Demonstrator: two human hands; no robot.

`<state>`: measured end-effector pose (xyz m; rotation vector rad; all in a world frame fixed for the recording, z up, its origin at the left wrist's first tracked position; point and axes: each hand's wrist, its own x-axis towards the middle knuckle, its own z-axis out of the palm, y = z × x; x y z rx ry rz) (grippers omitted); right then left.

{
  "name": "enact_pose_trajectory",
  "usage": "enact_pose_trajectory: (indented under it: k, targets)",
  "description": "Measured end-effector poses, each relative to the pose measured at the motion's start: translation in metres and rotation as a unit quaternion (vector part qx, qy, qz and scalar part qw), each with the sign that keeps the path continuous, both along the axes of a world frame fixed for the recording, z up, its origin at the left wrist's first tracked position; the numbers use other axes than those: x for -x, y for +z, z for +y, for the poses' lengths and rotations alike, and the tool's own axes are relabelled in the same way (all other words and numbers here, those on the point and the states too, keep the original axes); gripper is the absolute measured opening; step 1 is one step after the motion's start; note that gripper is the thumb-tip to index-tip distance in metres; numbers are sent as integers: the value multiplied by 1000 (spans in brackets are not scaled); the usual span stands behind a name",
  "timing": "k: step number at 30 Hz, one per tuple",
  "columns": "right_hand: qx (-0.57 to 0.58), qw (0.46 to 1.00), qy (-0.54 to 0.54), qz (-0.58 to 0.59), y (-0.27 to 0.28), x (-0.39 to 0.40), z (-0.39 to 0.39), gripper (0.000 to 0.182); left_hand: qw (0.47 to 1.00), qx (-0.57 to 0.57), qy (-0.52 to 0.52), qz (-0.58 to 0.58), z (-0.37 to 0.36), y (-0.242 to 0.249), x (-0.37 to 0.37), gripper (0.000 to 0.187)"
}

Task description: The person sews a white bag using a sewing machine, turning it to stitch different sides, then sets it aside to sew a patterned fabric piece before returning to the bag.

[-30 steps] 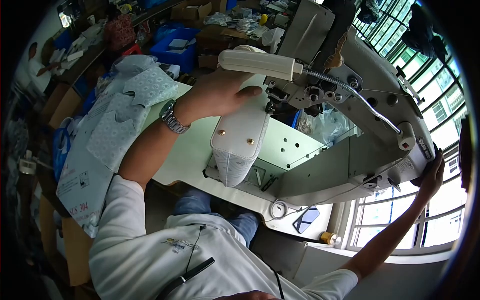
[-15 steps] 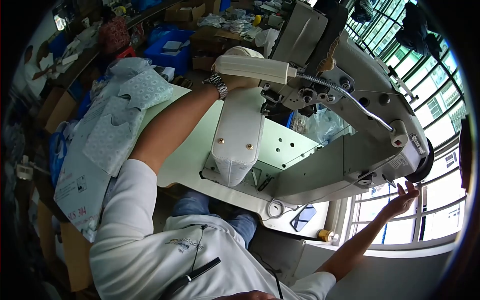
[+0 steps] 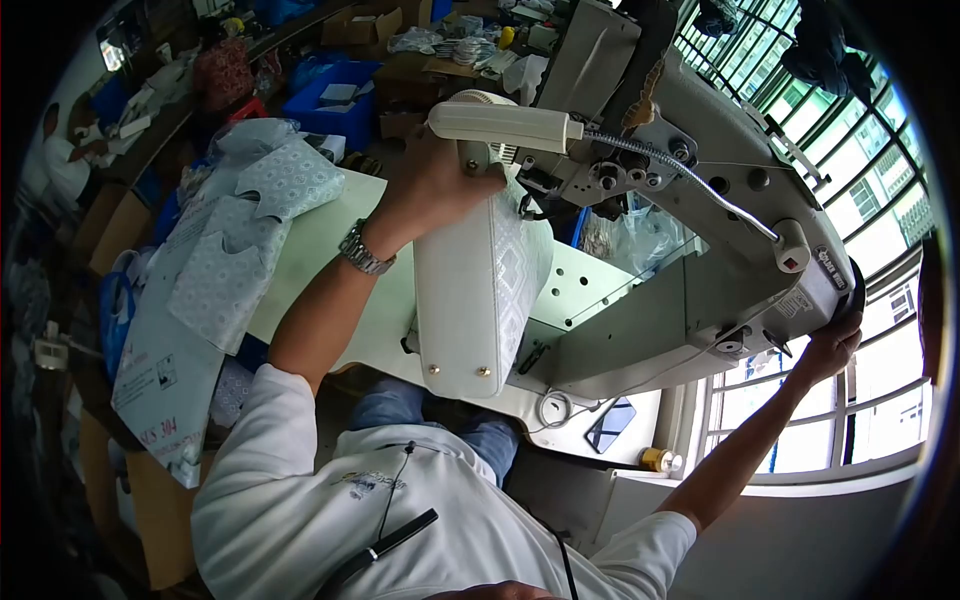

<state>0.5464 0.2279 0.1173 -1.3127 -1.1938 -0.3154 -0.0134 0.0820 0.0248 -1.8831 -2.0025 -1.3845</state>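
A white bag (image 3: 458, 300) with gold studs on its base and a diamond pattern on one side hangs over the arm of a large sewing machine (image 3: 640, 335). My left hand (image 3: 435, 185), a metal watch on its wrist, grips the bag's upper end beside the white lamp (image 3: 500, 125). At the machine's far right, my right hand (image 3: 835, 343) lies on the dark handwheel (image 3: 853, 290), its fingers wrapped around the rim. The needle area is partly hidden behind the lamp and bag.
Patterned pale pieces (image 3: 225, 285) lie on a board at the left. A phone (image 3: 610, 425) and a thread spool (image 3: 658, 460) are near the window. Behind stand a blue bin (image 3: 335, 110) and boxes. Another person (image 3: 68, 165) sits at far left.
My left hand has come into view from behind the lamp, and the bag has turned to show its patterned side. My right hand has moved up onto the handwheel.
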Motion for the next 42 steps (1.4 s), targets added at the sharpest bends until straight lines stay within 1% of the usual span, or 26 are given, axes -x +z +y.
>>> enact_pose_trajectory:
  k: [1, 3, 5, 7, 9, 10, 12, 13, 14, 15, 16, 17, 19, 22, 23, 27, 29, 30, 31, 33, 34, 35, 37, 39, 41, 42]
  targets:
    - [-5, 1000, 15, 15, 0, 0, 0, 68, 999, 12, -12, -33, -21, 2, -3, 57]
    - [-2, 1000, 2, 11, 0, -3, 1, 70, 984, 25, -113, -134, -77, 8, -8, 54]
    - [17, 1000, 1, 9, 0, -7, -1, 70, 981, -45, -179, -65, -115, 3, 6, 60]
    - [52, 999, 1, -8, 2, -4, -17, 73, 975, -34, -190, 111, -149, 22, 16, 64]
    - [60, 998, 35, 8, -19, 1, -41, 72, 969, 8, -178, 171, -192, 31, 36, 65]
    - [36, 999, 2, -29, -32, 15, -62, 57, 971, -12, -170, 169, -217, 28, 54, 64]
    - [-114, 989, -19, 88, -70, 92, -124, 39, 973, -31, -161, 165, -259, 14, 91, 66]
    - [-198, 971, 68, 116, -119, 101, -134, 28, 987, -12, -131, 87, -280, 5, 105, 67]
    - [-168, 975, 108, 94, -155, 152, -156, 19, 995, 4, -96, 13, -290, 0, 112, 69]
    - [-59, 952, 274, 120, -201, 183, -169, 17, 996, 3, -89, 18, -292, -7, 115, 69]
    - [150, 937, 310, 54, -229, 213, -176, 16, 993, 50, -89, -64, -292, -20, 118, 70]
    - [314, 871, 376, 5, -261, 229, -166, 20, 981, 95, -85, -144, -292, -31, 123, 70]
    - [360, 853, 375, -54, -387, 243, -126, 32, 962, 119, -88, -230, -279, -48, 114, 70]
    - [434, 859, 215, -166, -491, 249, -104, 52, 937, 121, -101, -312, -271, -76, 109, 67]
    - [438, 856, 182, -204, -504, 247, -104, 55, 931, 121, -100, -329, -272, -85, 108, 65]
    - [463, 825, 196, -257, -514, 238, -103, 55, 909, 109, -61, -398, -274, -107, 96, 56]
    - [445, 834, 204, -257, -542, 233, -94, 45, 904, 99, -65, -411, -277, -123, 96, 57]
    - [390, 821, 211, -358, -522, 232, -101, 29, 897, 105, -66, -424, -278, -129, 96, 58]
    - [387, 821, 215, -359, -530, 229, -98, 29, 891, 113, -68, -435, -279, -131, 97, 60]
    - [472, 834, 285, -34, -543, 219, -89, 22, 889, 115, -67, -439, -281, -131, 97, 60]
    - [410, 858, 310, -5, -524, 225, -93, 21, 886, 118, -69, -443, -281, -132, 96, 60]
    - [410, 857, 312, -8, -481, 217, -100, 21, 885, 117, -66, -446, -280, -133, 97, 60]
    - [412, 766, 454, 193, -373, 259, -126, 22, 868, 133, -37, -476, -279, -140, 96, 54]
    - [366, 702, 561, 244, -292, 279, -153, 24, 865, 144, -32, -480, -278, -147, 95, 52]
    - [294, 764, 572, 60, -224, 301, -179, 28, 868, 145, -28, -475, -273, -151, 98, 46]
    - [239, 771, 588, -45, -197, 311, -190, 33, 865, 150, -29, -478, -272, -152, 97, 46]
